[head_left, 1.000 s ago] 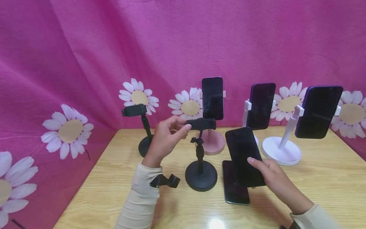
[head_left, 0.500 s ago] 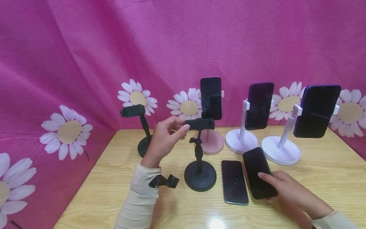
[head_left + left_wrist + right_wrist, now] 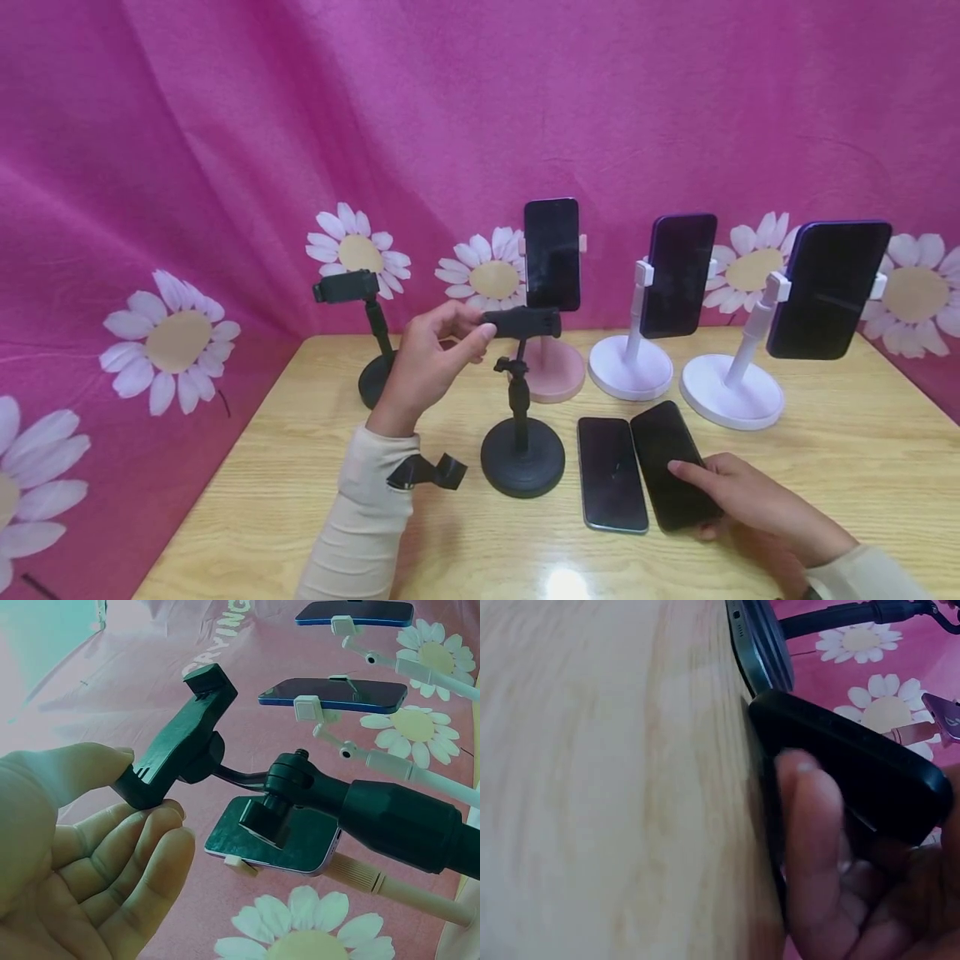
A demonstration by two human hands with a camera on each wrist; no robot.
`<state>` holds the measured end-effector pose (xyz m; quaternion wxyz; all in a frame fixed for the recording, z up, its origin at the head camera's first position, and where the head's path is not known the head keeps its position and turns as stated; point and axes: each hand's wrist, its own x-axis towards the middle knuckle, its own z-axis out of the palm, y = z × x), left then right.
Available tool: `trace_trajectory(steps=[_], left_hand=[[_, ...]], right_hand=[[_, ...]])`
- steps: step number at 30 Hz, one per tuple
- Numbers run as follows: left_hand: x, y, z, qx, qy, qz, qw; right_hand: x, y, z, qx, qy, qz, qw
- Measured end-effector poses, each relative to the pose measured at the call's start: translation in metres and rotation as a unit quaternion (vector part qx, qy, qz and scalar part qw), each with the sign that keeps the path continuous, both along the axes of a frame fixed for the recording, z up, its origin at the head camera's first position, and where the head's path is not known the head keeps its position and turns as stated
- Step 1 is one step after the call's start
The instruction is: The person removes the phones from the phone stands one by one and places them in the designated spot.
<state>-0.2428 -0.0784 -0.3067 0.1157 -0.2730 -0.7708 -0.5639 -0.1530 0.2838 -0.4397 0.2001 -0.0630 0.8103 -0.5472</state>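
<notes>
My left hand [image 3: 431, 367] pinches the left end of the black clamp [image 3: 525, 322] on a black phone stand [image 3: 522, 462]. The left wrist view shows thumb and fingertips at that end of the clamp [image 3: 176, 735], with nothing in its jaws. My right hand [image 3: 765, 504] holds a black phone [image 3: 666, 454], thumb on its screen and fingers beneath. In the right wrist view this phone [image 3: 847, 761] is low over the table and tilted, one end at the wood. Another phone [image 3: 611, 479] lies flat just left of it, screen up.
Behind stand a pink phone stand [image 3: 558, 371] and two white phone stands [image 3: 630, 371], each with a phone clamped in it. A second black stand [image 3: 348, 287], its clamp without a phone, is at the back left. A flowered pink cloth [image 3: 480, 100] hangs behind the wooden table [image 3: 262, 500].
My right hand has lowered the black phone from above the flat phone to the table on its right. My left hand keeps its pinch on the clamp.
</notes>
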Motion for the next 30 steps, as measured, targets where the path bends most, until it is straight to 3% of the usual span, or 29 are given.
trace_trajectory(steps=[5,9,16,22,30], left_hand=[[-0.0007,-0.0007,0.0002,0.005,0.002,-0.005,1.0000],[-0.0013,-0.0010,0.0003,0.007,0.004,-0.009,0.9999],[-0.0009,-0.0005,-0.0006,0.008,0.000,-0.008,0.9999],[-0.0008,-0.0007,-0.0012,0.006,0.003,-0.006,1.0000],[-0.0009,-0.0005,-0.0019,0.006,0.005,-0.010,0.9999]], right_hand=[[0.0003,-0.0014,0.0040,0.108,0.045,-0.039,0.9923],[0.0011,-0.0017,0.0063,0.205,0.058,-0.070,0.9745],[0.0009,0.0001,0.0080,0.319,0.081,-0.064,0.9422],[-0.0007,0.0008,0.0062,0.364,0.097,-0.033,0.9259],[-0.0018,0.0012,0.0058,0.376,0.088,-0.018,0.9224]])
